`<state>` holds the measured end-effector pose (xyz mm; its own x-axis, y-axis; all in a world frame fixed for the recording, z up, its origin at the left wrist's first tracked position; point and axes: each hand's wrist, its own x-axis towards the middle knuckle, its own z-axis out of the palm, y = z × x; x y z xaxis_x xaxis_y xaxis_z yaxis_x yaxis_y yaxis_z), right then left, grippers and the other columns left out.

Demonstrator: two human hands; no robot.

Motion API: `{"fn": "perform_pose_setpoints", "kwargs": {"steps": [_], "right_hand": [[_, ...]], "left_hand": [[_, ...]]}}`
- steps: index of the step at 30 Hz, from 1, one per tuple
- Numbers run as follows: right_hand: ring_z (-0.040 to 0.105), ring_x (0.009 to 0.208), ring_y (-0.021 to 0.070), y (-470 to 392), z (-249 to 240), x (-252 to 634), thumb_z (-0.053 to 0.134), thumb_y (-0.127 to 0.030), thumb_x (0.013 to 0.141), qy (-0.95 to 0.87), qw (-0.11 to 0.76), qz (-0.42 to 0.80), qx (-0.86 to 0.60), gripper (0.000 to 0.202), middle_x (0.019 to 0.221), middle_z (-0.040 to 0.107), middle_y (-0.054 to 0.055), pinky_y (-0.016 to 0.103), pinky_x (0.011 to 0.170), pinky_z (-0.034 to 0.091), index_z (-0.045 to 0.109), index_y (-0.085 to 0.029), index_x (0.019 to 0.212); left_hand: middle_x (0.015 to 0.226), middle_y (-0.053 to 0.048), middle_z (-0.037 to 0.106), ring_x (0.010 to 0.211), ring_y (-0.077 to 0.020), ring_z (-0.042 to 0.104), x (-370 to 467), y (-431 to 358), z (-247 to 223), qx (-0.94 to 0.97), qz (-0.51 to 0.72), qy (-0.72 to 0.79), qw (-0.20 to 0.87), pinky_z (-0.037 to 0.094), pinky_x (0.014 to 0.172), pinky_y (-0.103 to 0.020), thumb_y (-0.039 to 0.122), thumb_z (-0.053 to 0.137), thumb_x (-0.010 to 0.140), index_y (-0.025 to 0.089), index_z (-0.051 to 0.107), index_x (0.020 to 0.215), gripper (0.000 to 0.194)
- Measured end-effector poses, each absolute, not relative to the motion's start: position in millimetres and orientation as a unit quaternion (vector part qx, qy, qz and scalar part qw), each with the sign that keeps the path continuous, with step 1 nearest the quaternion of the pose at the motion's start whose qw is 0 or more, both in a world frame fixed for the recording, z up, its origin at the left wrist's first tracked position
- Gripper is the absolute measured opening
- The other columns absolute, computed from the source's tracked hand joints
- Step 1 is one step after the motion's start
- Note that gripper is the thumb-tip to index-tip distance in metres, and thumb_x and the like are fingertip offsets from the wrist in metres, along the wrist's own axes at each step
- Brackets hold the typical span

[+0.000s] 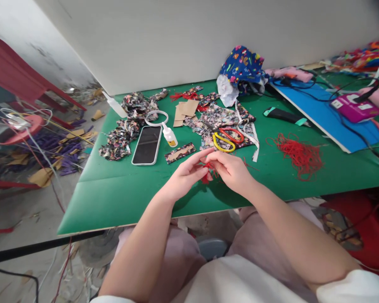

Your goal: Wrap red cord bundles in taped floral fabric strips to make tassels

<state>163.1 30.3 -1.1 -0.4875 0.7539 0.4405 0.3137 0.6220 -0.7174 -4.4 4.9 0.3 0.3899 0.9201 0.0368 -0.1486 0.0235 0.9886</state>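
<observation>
Both hands meet above the front of the green table, closed on a small bundle of red thread point(206, 178). My left hand point(187, 173) pinches it from the left, thumb and forefinger together. From the right, my right hand point(230, 167) grips the same thread, its fingers curled over it. Some of the bundle is hidden by the fingers. Just beyond the hands lie scissors point(224, 141) with one yellow and one red handle, resting on floral fabric pieces point(214, 120). A fabric-covered strip point(180, 152) lies beside the left hand. Loose red threads point(298, 155) are heaped to the right.
Left on the table are a phone point(147, 145), a small glue bottle point(169, 135), a white ring point(156, 118) and gathered fabric point(120, 136). A box cutter point(286, 115), a blue board point(316, 111) and a purple device point(355, 107) lie right. A wall stands behind.
</observation>
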Motion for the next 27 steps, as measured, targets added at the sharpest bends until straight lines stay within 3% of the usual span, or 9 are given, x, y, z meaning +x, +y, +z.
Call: {"fn": "perform_pose_setpoints", "kwargs": {"steps": [2, 8, 16, 19, 24, 27], "right_hand": [[0.058, 0.073, 0.0091, 30.2, 0.5, 163.3, 0.041, -0.018, 0.089, -0.813, 0.387, 0.29, -0.323, 0.014, 0.083, 0.064, -0.001, 0.02, 0.064, 0.042, 0.054, -0.021, 0.088], [0.058, 0.072, 0.0085, 30.8, 1.0, 163.5, 0.041, -0.019, 0.089, -0.813, 0.384, 0.306, -0.314, 0.014, 0.085, 0.064, -0.001, 0.019, 0.062, 0.041, 0.055, -0.021, 0.088], [0.059, 0.076, 0.0091, 30.8, 0.4, 165.1, 0.042, -0.021, 0.09, -0.812, 0.376, 0.294, -0.337, 0.014, 0.086, 0.065, 0.001, 0.019, 0.065, 0.043, 0.056, -0.02, 0.089], [0.06, 0.078, 0.0098, 31.3, 0.2, 164.8, 0.041, -0.021, 0.09, -0.813, 0.37, 0.294, -0.341, 0.015, 0.085, 0.065, 0.001, 0.02, 0.068, 0.044, 0.056, -0.02, 0.09], [0.056, 0.099, 0.0166, 34.5, -0.3, 165.5, 0.045, -0.029, 0.088, -0.796, 0.398, 0.251, -0.381, 0.019, 0.101, 0.062, 0.005, 0.032, 0.087, 0.044, 0.058, -0.022, 0.1], [0.049, 0.113, 0.0202, 34.1, 0.1, 164.5, 0.056, -0.039, 0.081, -0.798, 0.41, 0.256, -0.36, 0.033, 0.117, 0.057, 0.007, 0.039, 0.097, 0.038, 0.055, -0.023, 0.111]], "left_hand": [[0.097, -0.002, 0.062, 0.077, -0.0115, 0.058, -3.8, 4.2, 1.7, 0.551, 0.43, 0.357, 0.619, 0.047, 0.067, -0.021, 0.023, 0.058, 0.082, 0.029, 0.049, 0.125, 0.045], [0.107, -0.004, 0.063, 0.098, -0.0185, 0.057, -5.9, 5.3, 1.5, 0.577, 0.43, 0.408, 0.561, 0.046, 0.082, -0.027, 0.027, 0.063, 0.077, 0.022, 0.063, 0.109, 0.032], [0.077, -0.001, 0.066, 0.06, -0.009, 0.057, -10.7, 7.5, 3.3, 0.552, 0.437, 0.441, 0.556, 0.048, 0.059, -0.021, 0.031, 0.063, 0.077, 0.02, 0.066, 0.102, 0.027], [0.074, 0.0, 0.064, 0.058, -0.0086, 0.057, -9.4, 8.9, 3.9, 0.535, 0.461, 0.457, 0.541, 0.048, 0.058, -0.02, 0.028, 0.067, 0.073, 0.017, 0.067, 0.089, 0.019], [0.074, 0.001, 0.064, 0.063, -0.0093, 0.06, -7.6, 9.7, 4.7, 0.512, 0.498, 0.491, 0.498, 0.05, 0.063, -0.021, 0.026, 0.07, 0.069, 0.017, 0.066, 0.079, 0.014], [0.075, 0.0, 0.065, 0.066, -0.0112, 0.06, -6.8, 8.9, 3.9, 0.525, 0.49, 0.508, 0.475, 0.049, 0.063, -0.022, 0.028, 0.07, 0.069, 0.017, 0.067, 0.079, 0.016]]}}
